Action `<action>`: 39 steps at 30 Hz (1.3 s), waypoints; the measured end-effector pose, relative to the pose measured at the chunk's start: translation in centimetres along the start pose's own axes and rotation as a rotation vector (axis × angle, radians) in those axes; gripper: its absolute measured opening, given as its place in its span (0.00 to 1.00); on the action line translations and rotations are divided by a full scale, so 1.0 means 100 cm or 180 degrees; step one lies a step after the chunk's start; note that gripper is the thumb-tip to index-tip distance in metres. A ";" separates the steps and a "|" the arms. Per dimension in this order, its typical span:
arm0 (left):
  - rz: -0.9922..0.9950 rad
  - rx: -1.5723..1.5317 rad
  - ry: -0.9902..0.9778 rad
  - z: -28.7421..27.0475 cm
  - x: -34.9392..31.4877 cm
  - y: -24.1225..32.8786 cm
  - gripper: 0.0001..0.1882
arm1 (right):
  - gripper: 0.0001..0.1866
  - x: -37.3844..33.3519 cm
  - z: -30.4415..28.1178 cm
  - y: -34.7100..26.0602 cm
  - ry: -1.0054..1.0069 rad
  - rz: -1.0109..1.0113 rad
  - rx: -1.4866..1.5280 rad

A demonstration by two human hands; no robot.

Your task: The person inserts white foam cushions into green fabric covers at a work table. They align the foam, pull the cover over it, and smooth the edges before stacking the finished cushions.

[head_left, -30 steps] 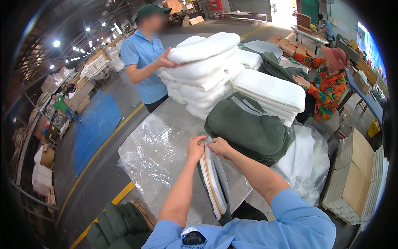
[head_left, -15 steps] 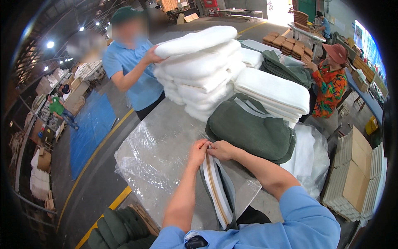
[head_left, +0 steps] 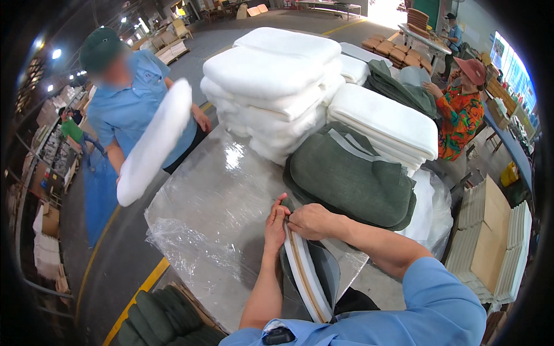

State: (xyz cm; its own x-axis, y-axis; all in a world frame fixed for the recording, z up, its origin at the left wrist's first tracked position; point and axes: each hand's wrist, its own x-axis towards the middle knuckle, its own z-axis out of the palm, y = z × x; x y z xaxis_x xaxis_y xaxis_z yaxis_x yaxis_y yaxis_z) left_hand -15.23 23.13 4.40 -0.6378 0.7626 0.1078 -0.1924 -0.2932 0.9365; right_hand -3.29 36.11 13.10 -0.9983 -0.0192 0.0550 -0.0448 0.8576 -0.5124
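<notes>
A dark green fabric cover [head_left: 326, 262] with a white band and a tan zipper [head_left: 303, 268] down it stands between my forearms, reaching from the table's near edge toward my body. At its far end, my left hand [head_left: 276, 225] grips the side of the cover, some fingers pointing upward. My right hand [head_left: 311, 221] is closed on the same end, close to the zipper's end; its fingertips are partly hidden. Just beyond my right hand lies a stack of flat green covers [head_left: 349, 179].
Plastic film covers the table [head_left: 213, 190]. Beyond are a tall pile of white pads [head_left: 265, 75] and a lower white stack [head_left: 384, 118]. At left, a person in blue holds a white pad [head_left: 156, 144]. Folded cardboard [head_left: 490, 230] stands right; green cushions [head_left: 161, 317] lie lower left.
The person in blue has moved left, carrying a white pad off the pile. My hands stay at the cover's end; my left fingers have lifted and green fabric now shows between the hands.
</notes>
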 end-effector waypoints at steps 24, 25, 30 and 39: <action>0.0159 0.1931 0.0711 0.017 -0.023 0.024 0.14 | 0.21 0.061 0.079 0.061 0.1353 0.0789 0.4464; 0.0193 0.1960 0.0731 0.014 -0.024 0.025 0.14 | 0.21 0.063 0.078 0.058 0.1278 0.0844 0.4378; 0.0216 0.1795 0.0747 0.015 -0.023 0.020 0.14 | 0.20 0.069 0.064 0.059 0.0886 0.1009 0.3623; 0.0179 0.2021 0.0666 0.008 -0.019 0.024 0.18 | 0.30 0.086 0.065 0.068 0.0685 0.0874 0.3081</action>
State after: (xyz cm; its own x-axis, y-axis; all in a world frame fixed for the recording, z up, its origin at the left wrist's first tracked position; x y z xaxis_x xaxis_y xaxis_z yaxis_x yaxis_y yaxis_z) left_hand -13.89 21.50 6.68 -0.7776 0.6094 0.1549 0.2806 0.1158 0.9528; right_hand -12.46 38.43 4.50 -0.9550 0.2894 -0.0646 0.0780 0.0349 -0.9963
